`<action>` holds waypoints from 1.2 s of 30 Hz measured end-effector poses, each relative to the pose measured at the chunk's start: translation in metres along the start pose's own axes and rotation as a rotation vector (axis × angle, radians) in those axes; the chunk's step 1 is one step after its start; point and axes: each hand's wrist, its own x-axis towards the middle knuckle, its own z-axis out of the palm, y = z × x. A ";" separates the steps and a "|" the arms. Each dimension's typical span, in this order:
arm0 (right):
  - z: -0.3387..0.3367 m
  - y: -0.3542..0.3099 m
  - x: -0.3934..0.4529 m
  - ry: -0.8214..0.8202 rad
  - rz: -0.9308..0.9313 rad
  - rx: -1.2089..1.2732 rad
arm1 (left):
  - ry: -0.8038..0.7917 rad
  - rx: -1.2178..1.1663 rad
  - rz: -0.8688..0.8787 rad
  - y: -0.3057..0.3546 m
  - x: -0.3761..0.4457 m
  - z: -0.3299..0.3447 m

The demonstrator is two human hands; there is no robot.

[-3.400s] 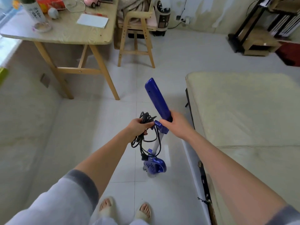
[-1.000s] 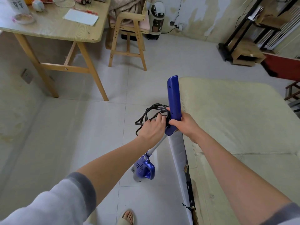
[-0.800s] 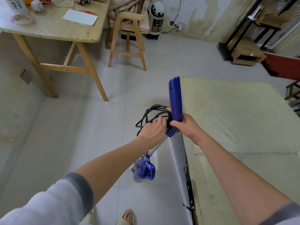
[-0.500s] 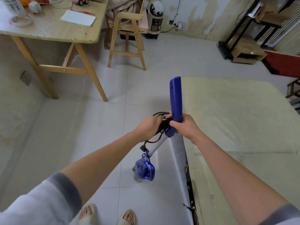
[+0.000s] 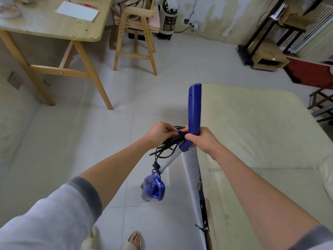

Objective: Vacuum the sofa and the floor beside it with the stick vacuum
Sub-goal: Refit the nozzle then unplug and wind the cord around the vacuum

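The blue stick vacuum (image 5: 194, 107) stands on the pale tiled floor (image 5: 75, 145), leaning against the front edge of the cream sofa (image 5: 255, 134). Its blue motor body (image 5: 154, 188) is near the floor, joined to the handle by a white tube. My right hand (image 5: 202, 138) grips the lower part of the blue handle. My left hand (image 5: 159, 134) holds the bundled black power cord (image 5: 167, 147) right beside the handle, where loops hang down along the tube.
A wooden table (image 5: 54, 27) stands at the back left with a wooden chair (image 5: 137, 33) beside it. A small white appliance (image 5: 168, 17) sits by the wall socket. A black shelf rack (image 5: 266, 38) is at the back right. My sandalled feet (image 5: 115, 239) are below.
My left hand has pulled the cord loops in tight against the handle. Earlier the vacuum stood farther left on the floor; it now leans at the sofa edge, handle more upright.
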 end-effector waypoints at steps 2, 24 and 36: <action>-0.002 0.001 0.001 -0.009 0.009 -0.012 | -0.028 -0.030 -0.036 0.000 0.002 0.002; 0.021 -0.002 -0.015 -0.164 0.029 -0.125 | -0.074 -0.292 -0.231 -0.013 -0.057 -0.011; 0.154 -0.079 -0.065 -0.339 -0.146 -0.410 | 0.177 -0.256 -0.356 -0.060 -0.194 -0.070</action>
